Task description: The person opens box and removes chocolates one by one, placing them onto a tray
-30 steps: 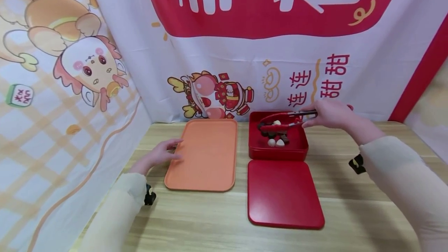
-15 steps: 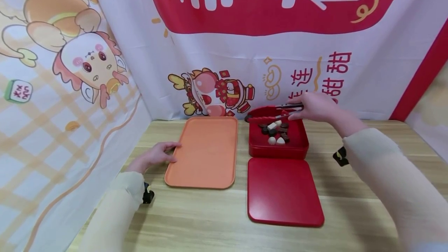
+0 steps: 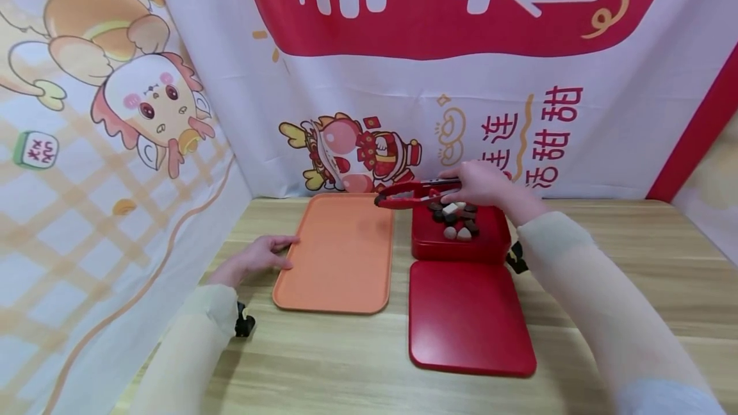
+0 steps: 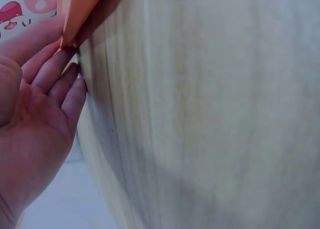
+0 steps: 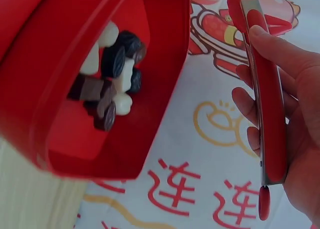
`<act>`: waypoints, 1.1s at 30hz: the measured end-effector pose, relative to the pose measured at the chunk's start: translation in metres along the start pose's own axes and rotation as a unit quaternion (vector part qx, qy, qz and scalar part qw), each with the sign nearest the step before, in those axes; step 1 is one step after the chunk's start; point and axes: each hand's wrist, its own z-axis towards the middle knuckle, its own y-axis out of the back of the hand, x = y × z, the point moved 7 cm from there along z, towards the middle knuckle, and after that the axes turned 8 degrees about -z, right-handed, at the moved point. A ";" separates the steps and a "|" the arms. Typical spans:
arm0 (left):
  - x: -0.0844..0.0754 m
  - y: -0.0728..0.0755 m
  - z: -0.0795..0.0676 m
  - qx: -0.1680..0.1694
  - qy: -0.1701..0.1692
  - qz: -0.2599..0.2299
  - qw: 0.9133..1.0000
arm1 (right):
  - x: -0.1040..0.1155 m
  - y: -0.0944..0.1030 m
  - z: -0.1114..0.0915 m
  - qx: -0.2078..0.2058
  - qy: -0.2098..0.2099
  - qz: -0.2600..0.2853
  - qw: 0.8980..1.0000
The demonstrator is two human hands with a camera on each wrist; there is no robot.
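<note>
My left hand holds the left edge of the orange tray, its thumb and fingers at the rim in the left wrist view. My right hand grips red-and-metal tongs, pressed partly together. A dark piece, apparently chocolate, sits at the tongs' tips, over the tray's far right corner. Below the right hand stands an open red box, with several brown, black and white chocolates in it. The tongs' tips are cut off in the right wrist view.
A red lid lies in front of the box, close to it. The wooden table meets a printed cloth backdrop behind the tray and box. Another printed cloth hangs at the left.
The right hand has lifted the tongs out of the box and moved them left, carrying a dark piece. Their arms have drawn closer together. The left hand stays at the tray's edge.
</note>
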 end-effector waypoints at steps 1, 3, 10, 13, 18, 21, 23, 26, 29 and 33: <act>0.001 0.000 0.000 0.001 0.000 -0.001 1.000 | 0.002 -0.002 0.003 -0.001 0.002 -0.001 1.000; 0.002 0.000 0.000 0.000 -0.001 -0.006 1.000 | 0.007 -0.006 0.007 -0.002 0.004 -0.006 1.000; 0.004 0.002 -0.001 -0.003 -0.010 -0.005 1.000 | 0.027 -0.022 0.023 -0.006 0.014 -0.039 0.999; 0.004 0.003 0.000 -0.001 -0.013 -0.002 1.000 | 0.036 -0.029 0.031 -0.013 0.015 -0.046 0.999; 0.004 0.001 0.000 -0.002 -0.012 -0.001 1.000 | 0.050 -0.039 0.041 -0.017 0.014 -0.042 0.999; 0.005 0.001 0.001 -0.005 -0.009 -0.004 1.000 | 0.057 -0.046 0.049 -0.011 0.008 -0.036 0.999; 0.005 0.000 0.001 -0.006 -0.008 0.000 1.000 | 0.061 -0.050 0.053 -0.005 0.008 -0.032 0.999; 0.006 -0.001 0.000 -0.006 -0.006 0.003 1.000 | 0.066 -0.055 0.058 0.001 0.013 -0.034 0.999; 0.006 -0.001 0.000 -0.006 -0.006 -0.002 1.000 | 0.069 -0.056 0.060 0.007 0.021 -0.041 0.999; 0.006 0.000 0.000 -0.009 -0.009 -0.012 1.000 | 0.068 -0.055 0.060 0.009 0.021 -0.053 0.998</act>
